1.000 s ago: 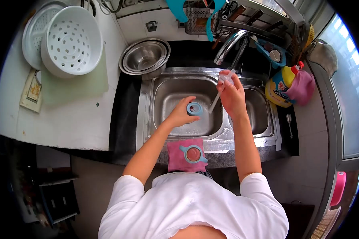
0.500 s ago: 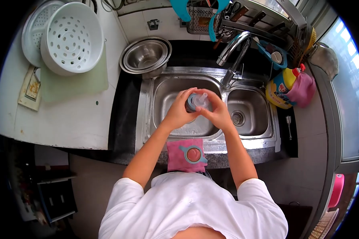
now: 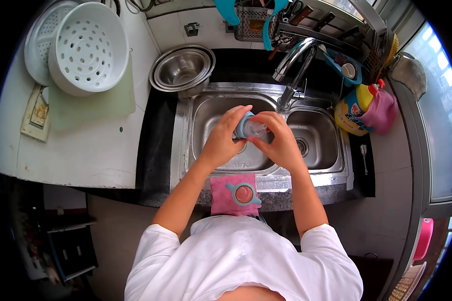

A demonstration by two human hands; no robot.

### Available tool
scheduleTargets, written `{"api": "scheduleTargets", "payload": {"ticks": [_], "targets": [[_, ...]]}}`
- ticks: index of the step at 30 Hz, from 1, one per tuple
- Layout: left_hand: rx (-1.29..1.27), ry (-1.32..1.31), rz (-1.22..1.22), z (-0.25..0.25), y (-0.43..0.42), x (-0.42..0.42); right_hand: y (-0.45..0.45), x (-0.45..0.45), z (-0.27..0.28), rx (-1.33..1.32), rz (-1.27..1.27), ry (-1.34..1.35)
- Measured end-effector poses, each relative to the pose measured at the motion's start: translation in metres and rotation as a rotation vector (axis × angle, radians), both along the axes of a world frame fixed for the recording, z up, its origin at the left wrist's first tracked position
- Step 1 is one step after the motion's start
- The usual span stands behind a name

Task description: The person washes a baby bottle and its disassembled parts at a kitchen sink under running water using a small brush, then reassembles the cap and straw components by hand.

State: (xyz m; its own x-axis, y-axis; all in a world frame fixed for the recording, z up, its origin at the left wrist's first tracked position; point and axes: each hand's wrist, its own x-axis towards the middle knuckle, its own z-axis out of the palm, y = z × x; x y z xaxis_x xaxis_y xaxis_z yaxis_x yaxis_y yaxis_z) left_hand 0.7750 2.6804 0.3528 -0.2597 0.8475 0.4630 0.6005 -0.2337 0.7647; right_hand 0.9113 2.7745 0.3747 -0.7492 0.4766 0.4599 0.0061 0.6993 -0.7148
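Note:
Above the large left basin of the steel sink [image 3: 202, 150], my left hand [image 3: 223, 137] is closed round a light blue ring [image 3: 244, 124]. My right hand [image 3: 279, 141] has its fingers on a clear, soft-looking piece [image 3: 256, 130] that sits against the ring. The thin tube seen earlier is hidden now. On a pink cloth [image 3: 219, 199] at the sink's front edge lies a light blue part with two handles [image 3: 244, 194], its middle reddish.
Nested steel bowls [image 3: 182, 71] stand behind left of the sink, and the faucet [image 3: 295, 57] rises behind it. A yellow bottle [image 3: 355, 111] with a pink cloth is at the right. A white colander [image 3: 88, 49] rests on the left counter.
My right hand has come down and left from near the faucet with the clear piece and tube, meeting the ring in my left hand. Since half a second ago the ring and clear piece have tilted.

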Motion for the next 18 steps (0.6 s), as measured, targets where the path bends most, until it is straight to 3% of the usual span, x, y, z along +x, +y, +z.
{"api": "scheduleTargets", "payload": {"ticks": [5,18], "targets": [[0.011,0.118,0.011,0.0,0.0,0.0,0.002,-0.002,-0.002,0.016,-0.014,-0.032],[-0.032,0.069,0.032,-0.001,0.0,0.004,-0.004,-0.013,-0.021,-0.092,-0.16,0.076]]}}
